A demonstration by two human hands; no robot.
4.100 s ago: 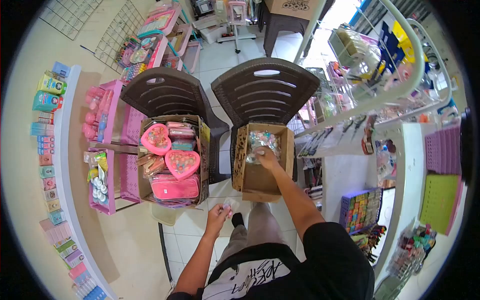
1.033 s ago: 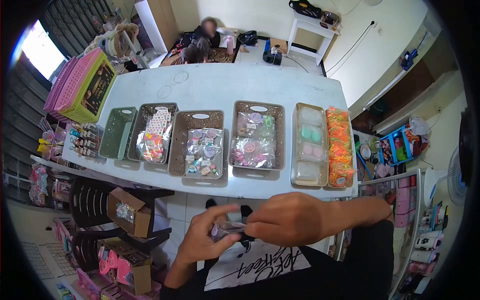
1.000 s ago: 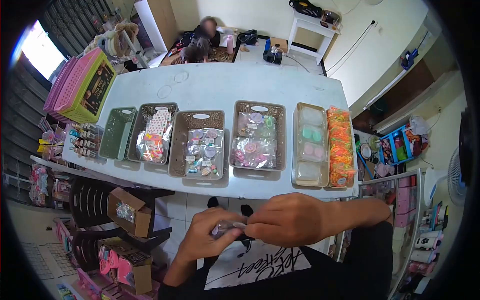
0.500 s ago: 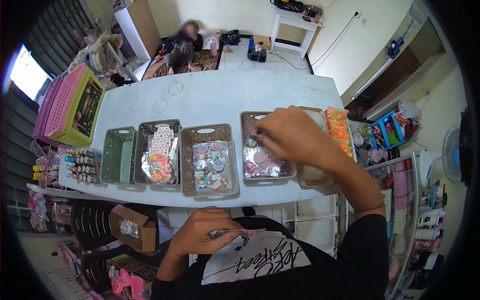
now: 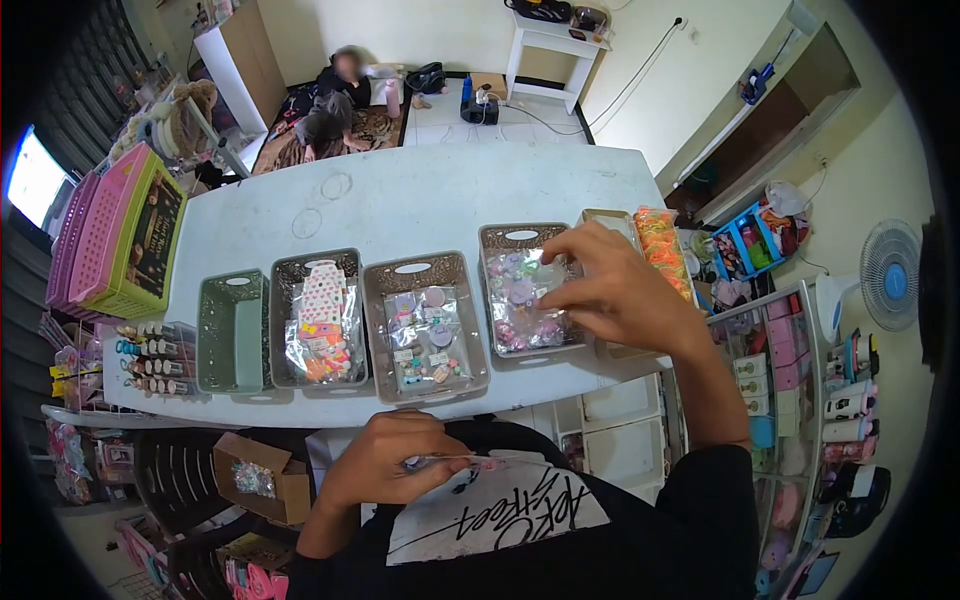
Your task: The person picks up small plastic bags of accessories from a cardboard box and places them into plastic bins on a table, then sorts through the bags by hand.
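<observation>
At my chest, my left hand [image 5: 398, 462] pinches a thin clear plastic bag [image 5: 492, 463], seen almost edge-on; its contents are hard to make out. My right hand [image 5: 630, 298] hovers over the right side of a grey-brown basket [image 5: 540, 354], thumb and fingers apart with nothing visible between them. Inside that basket lie clear packets of pink and pastel trinkets [image 5: 520, 292]. Left of it, another grey-brown basket [image 5: 430, 395] has packets with small charms [image 5: 435, 340]. My right hand and wrist partly cover a further basket [image 5: 605, 214] on the right.
A basket with a heart-patterned packet [image 5: 322, 290] and a green basket [image 5: 232, 382] stand at left on the white table [image 5: 420, 185]. Stacked coloured baskets [image 5: 120, 235] are at the far left, orange packets [image 5: 660, 250] at right. A person [image 5: 340, 95] is on the floor beyond.
My right hand has come up and right out of the basket of pink trinkets, its fingers spreading. The left hand keeps the plastic bag at my chest. The camera view has shifted slightly.
</observation>
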